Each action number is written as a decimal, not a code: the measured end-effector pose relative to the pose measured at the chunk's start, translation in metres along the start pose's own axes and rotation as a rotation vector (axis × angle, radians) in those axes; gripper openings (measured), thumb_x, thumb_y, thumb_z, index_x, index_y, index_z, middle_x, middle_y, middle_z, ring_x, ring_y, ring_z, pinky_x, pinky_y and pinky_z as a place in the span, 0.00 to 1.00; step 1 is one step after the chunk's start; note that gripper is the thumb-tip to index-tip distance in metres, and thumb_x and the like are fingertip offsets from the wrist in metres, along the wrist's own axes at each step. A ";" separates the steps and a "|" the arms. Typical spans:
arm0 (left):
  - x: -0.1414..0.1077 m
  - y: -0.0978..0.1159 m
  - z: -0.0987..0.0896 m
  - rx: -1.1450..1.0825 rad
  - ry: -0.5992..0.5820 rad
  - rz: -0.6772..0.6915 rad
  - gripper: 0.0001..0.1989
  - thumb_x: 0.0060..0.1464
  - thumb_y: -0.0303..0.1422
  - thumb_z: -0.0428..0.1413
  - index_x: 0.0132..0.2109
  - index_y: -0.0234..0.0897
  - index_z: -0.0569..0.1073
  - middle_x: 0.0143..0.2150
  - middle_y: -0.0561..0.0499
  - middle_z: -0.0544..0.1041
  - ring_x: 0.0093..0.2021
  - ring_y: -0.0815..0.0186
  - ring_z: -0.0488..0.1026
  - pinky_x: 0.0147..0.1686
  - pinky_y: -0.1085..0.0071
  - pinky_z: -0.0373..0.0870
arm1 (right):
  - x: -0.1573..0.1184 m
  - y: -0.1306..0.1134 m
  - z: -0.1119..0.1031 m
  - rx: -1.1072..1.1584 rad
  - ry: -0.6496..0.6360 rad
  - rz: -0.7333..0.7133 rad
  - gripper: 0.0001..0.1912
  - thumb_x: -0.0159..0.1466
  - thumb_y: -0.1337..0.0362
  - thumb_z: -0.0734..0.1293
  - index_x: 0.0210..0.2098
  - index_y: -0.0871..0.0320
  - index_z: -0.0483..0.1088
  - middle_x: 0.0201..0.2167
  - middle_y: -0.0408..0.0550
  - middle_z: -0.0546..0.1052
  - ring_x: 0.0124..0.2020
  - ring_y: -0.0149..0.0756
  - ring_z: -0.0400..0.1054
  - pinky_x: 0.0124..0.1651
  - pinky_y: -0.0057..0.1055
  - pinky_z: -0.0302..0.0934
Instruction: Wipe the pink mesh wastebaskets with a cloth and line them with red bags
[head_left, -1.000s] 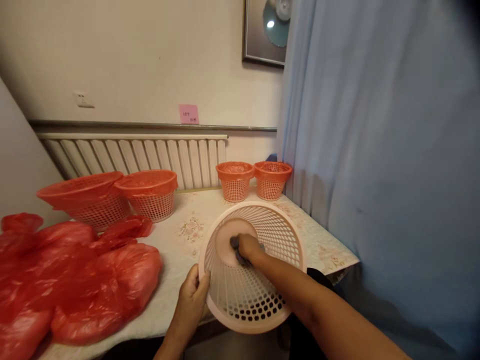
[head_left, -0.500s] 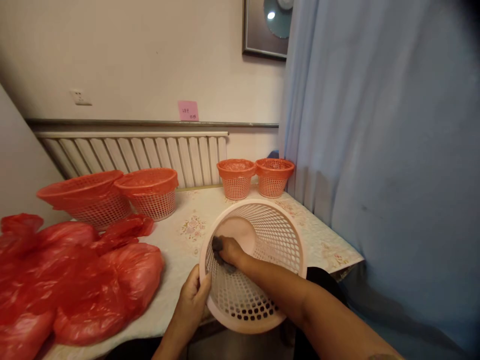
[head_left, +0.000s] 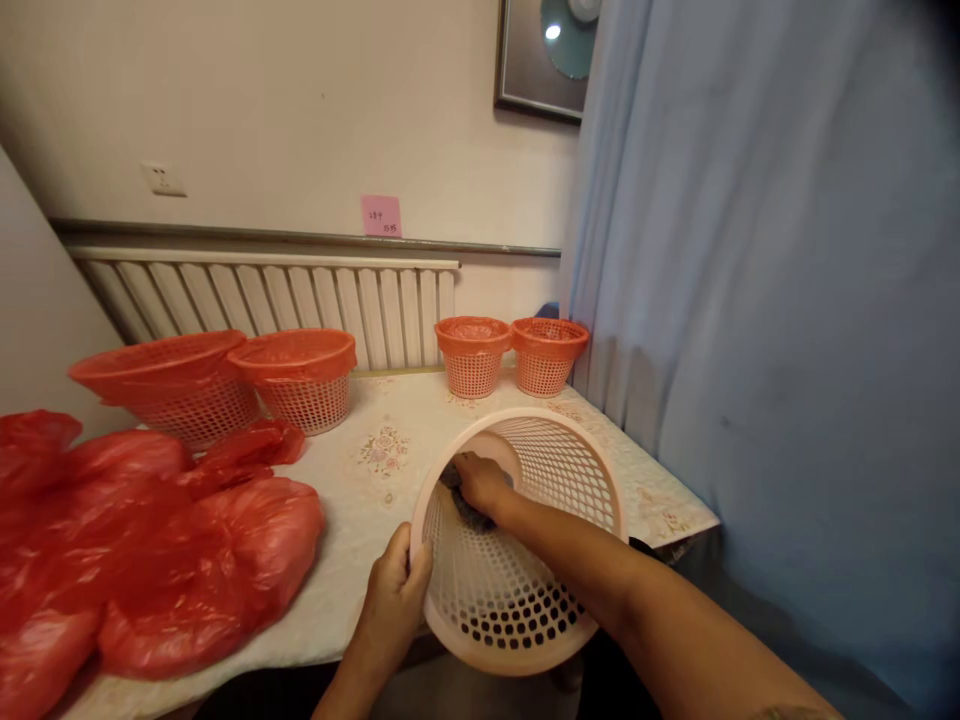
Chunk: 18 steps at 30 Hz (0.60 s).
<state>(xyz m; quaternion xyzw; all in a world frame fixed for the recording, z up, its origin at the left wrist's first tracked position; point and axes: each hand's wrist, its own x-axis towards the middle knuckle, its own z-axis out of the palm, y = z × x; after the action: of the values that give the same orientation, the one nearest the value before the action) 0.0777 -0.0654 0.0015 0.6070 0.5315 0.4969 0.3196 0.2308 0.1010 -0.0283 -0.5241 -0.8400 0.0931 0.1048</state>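
Note:
A pale pink plastic wastebasket (head_left: 592, 470) with a lattice wall lies tilted at the table's front edge, its mouth facing me. My left hand (head_left: 397, 575) grips its rim on the left, thumb over the edge. Inside the basket, my right hand (head_left: 484, 485) presses a dark grey cloth (head_left: 472, 512) against the left inner wall. The fingers are closed on the cloth and partly hidden by it.
Red plastic bags (head_left: 187, 560) lie heaped on the left of the flowered tablecloth (head_left: 386, 500). Several baskets lined with red bags stand behind, including one basket (head_left: 307, 400) at left and another (head_left: 472, 372) near the wall. A blue curtain (head_left: 787, 300) hangs at right.
My right hand and the cloth have shifted slightly right and up along the basket's inner wall. The basket has moved a little right and turned, with my left hand still on its rim.

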 end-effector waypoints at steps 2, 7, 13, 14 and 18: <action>0.000 0.001 -0.001 -0.010 0.008 -0.007 0.10 0.57 0.39 0.48 0.32 0.40 0.65 0.27 0.57 0.65 0.29 0.66 0.63 0.30 0.74 0.61 | -0.004 -0.007 0.011 -0.051 -0.010 -0.047 0.19 0.64 0.63 0.57 0.54 0.55 0.65 0.51 0.56 0.72 0.46 0.46 0.69 0.46 0.37 0.59; -0.002 -0.001 -0.004 -0.038 0.026 -0.043 0.10 0.57 0.40 0.48 0.33 0.39 0.66 0.27 0.56 0.67 0.30 0.65 0.64 0.30 0.73 0.62 | -0.016 -0.005 0.034 -0.156 -0.128 -0.167 0.14 0.62 0.66 0.60 0.45 0.55 0.71 0.43 0.55 0.76 0.39 0.44 0.72 0.41 0.36 0.61; -0.004 -0.008 -0.003 0.001 0.026 -0.049 0.12 0.58 0.41 0.47 0.31 0.40 0.64 0.26 0.57 0.64 0.29 0.66 0.62 0.29 0.73 0.60 | -0.005 0.016 0.010 -0.227 -0.153 -0.199 0.10 0.59 0.68 0.65 0.40 0.60 0.73 0.44 0.60 0.76 0.47 0.49 0.70 0.48 0.42 0.60; -0.004 -0.009 -0.002 0.006 0.029 -0.050 0.12 0.58 0.41 0.47 0.31 0.40 0.64 0.26 0.57 0.64 0.28 0.66 0.61 0.28 0.73 0.59 | -0.002 0.019 0.004 -0.231 -0.130 -0.181 0.12 0.60 0.69 0.64 0.43 0.60 0.72 0.47 0.61 0.74 0.50 0.50 0.68 0.51 0.44 0.59; -0.005 -0.008 0.000 0.013 0.047 -0.058 0.11 0.58 0.41 0.46 0.32 0.40 0.64 0.27 0.57 0.64 0.29 0.66 0.61 0.28 0.73 0.59 | 0.000 0.030 -0.004 -0.218 -0.107 -0.061 0.14 0.61 0.67 0.67 0.47 0.61 0.70 0.49 0.59 0.72 0.53 0.48 0.66 0.54 0.45 0.58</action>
<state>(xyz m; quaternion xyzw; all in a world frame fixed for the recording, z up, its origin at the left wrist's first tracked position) 0.0757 -0.0680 -0.0071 0.5816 0.5595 0.4980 0.3174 0.2574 0.1137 -0.0327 -0.5010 -0.8650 0.0258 0.0052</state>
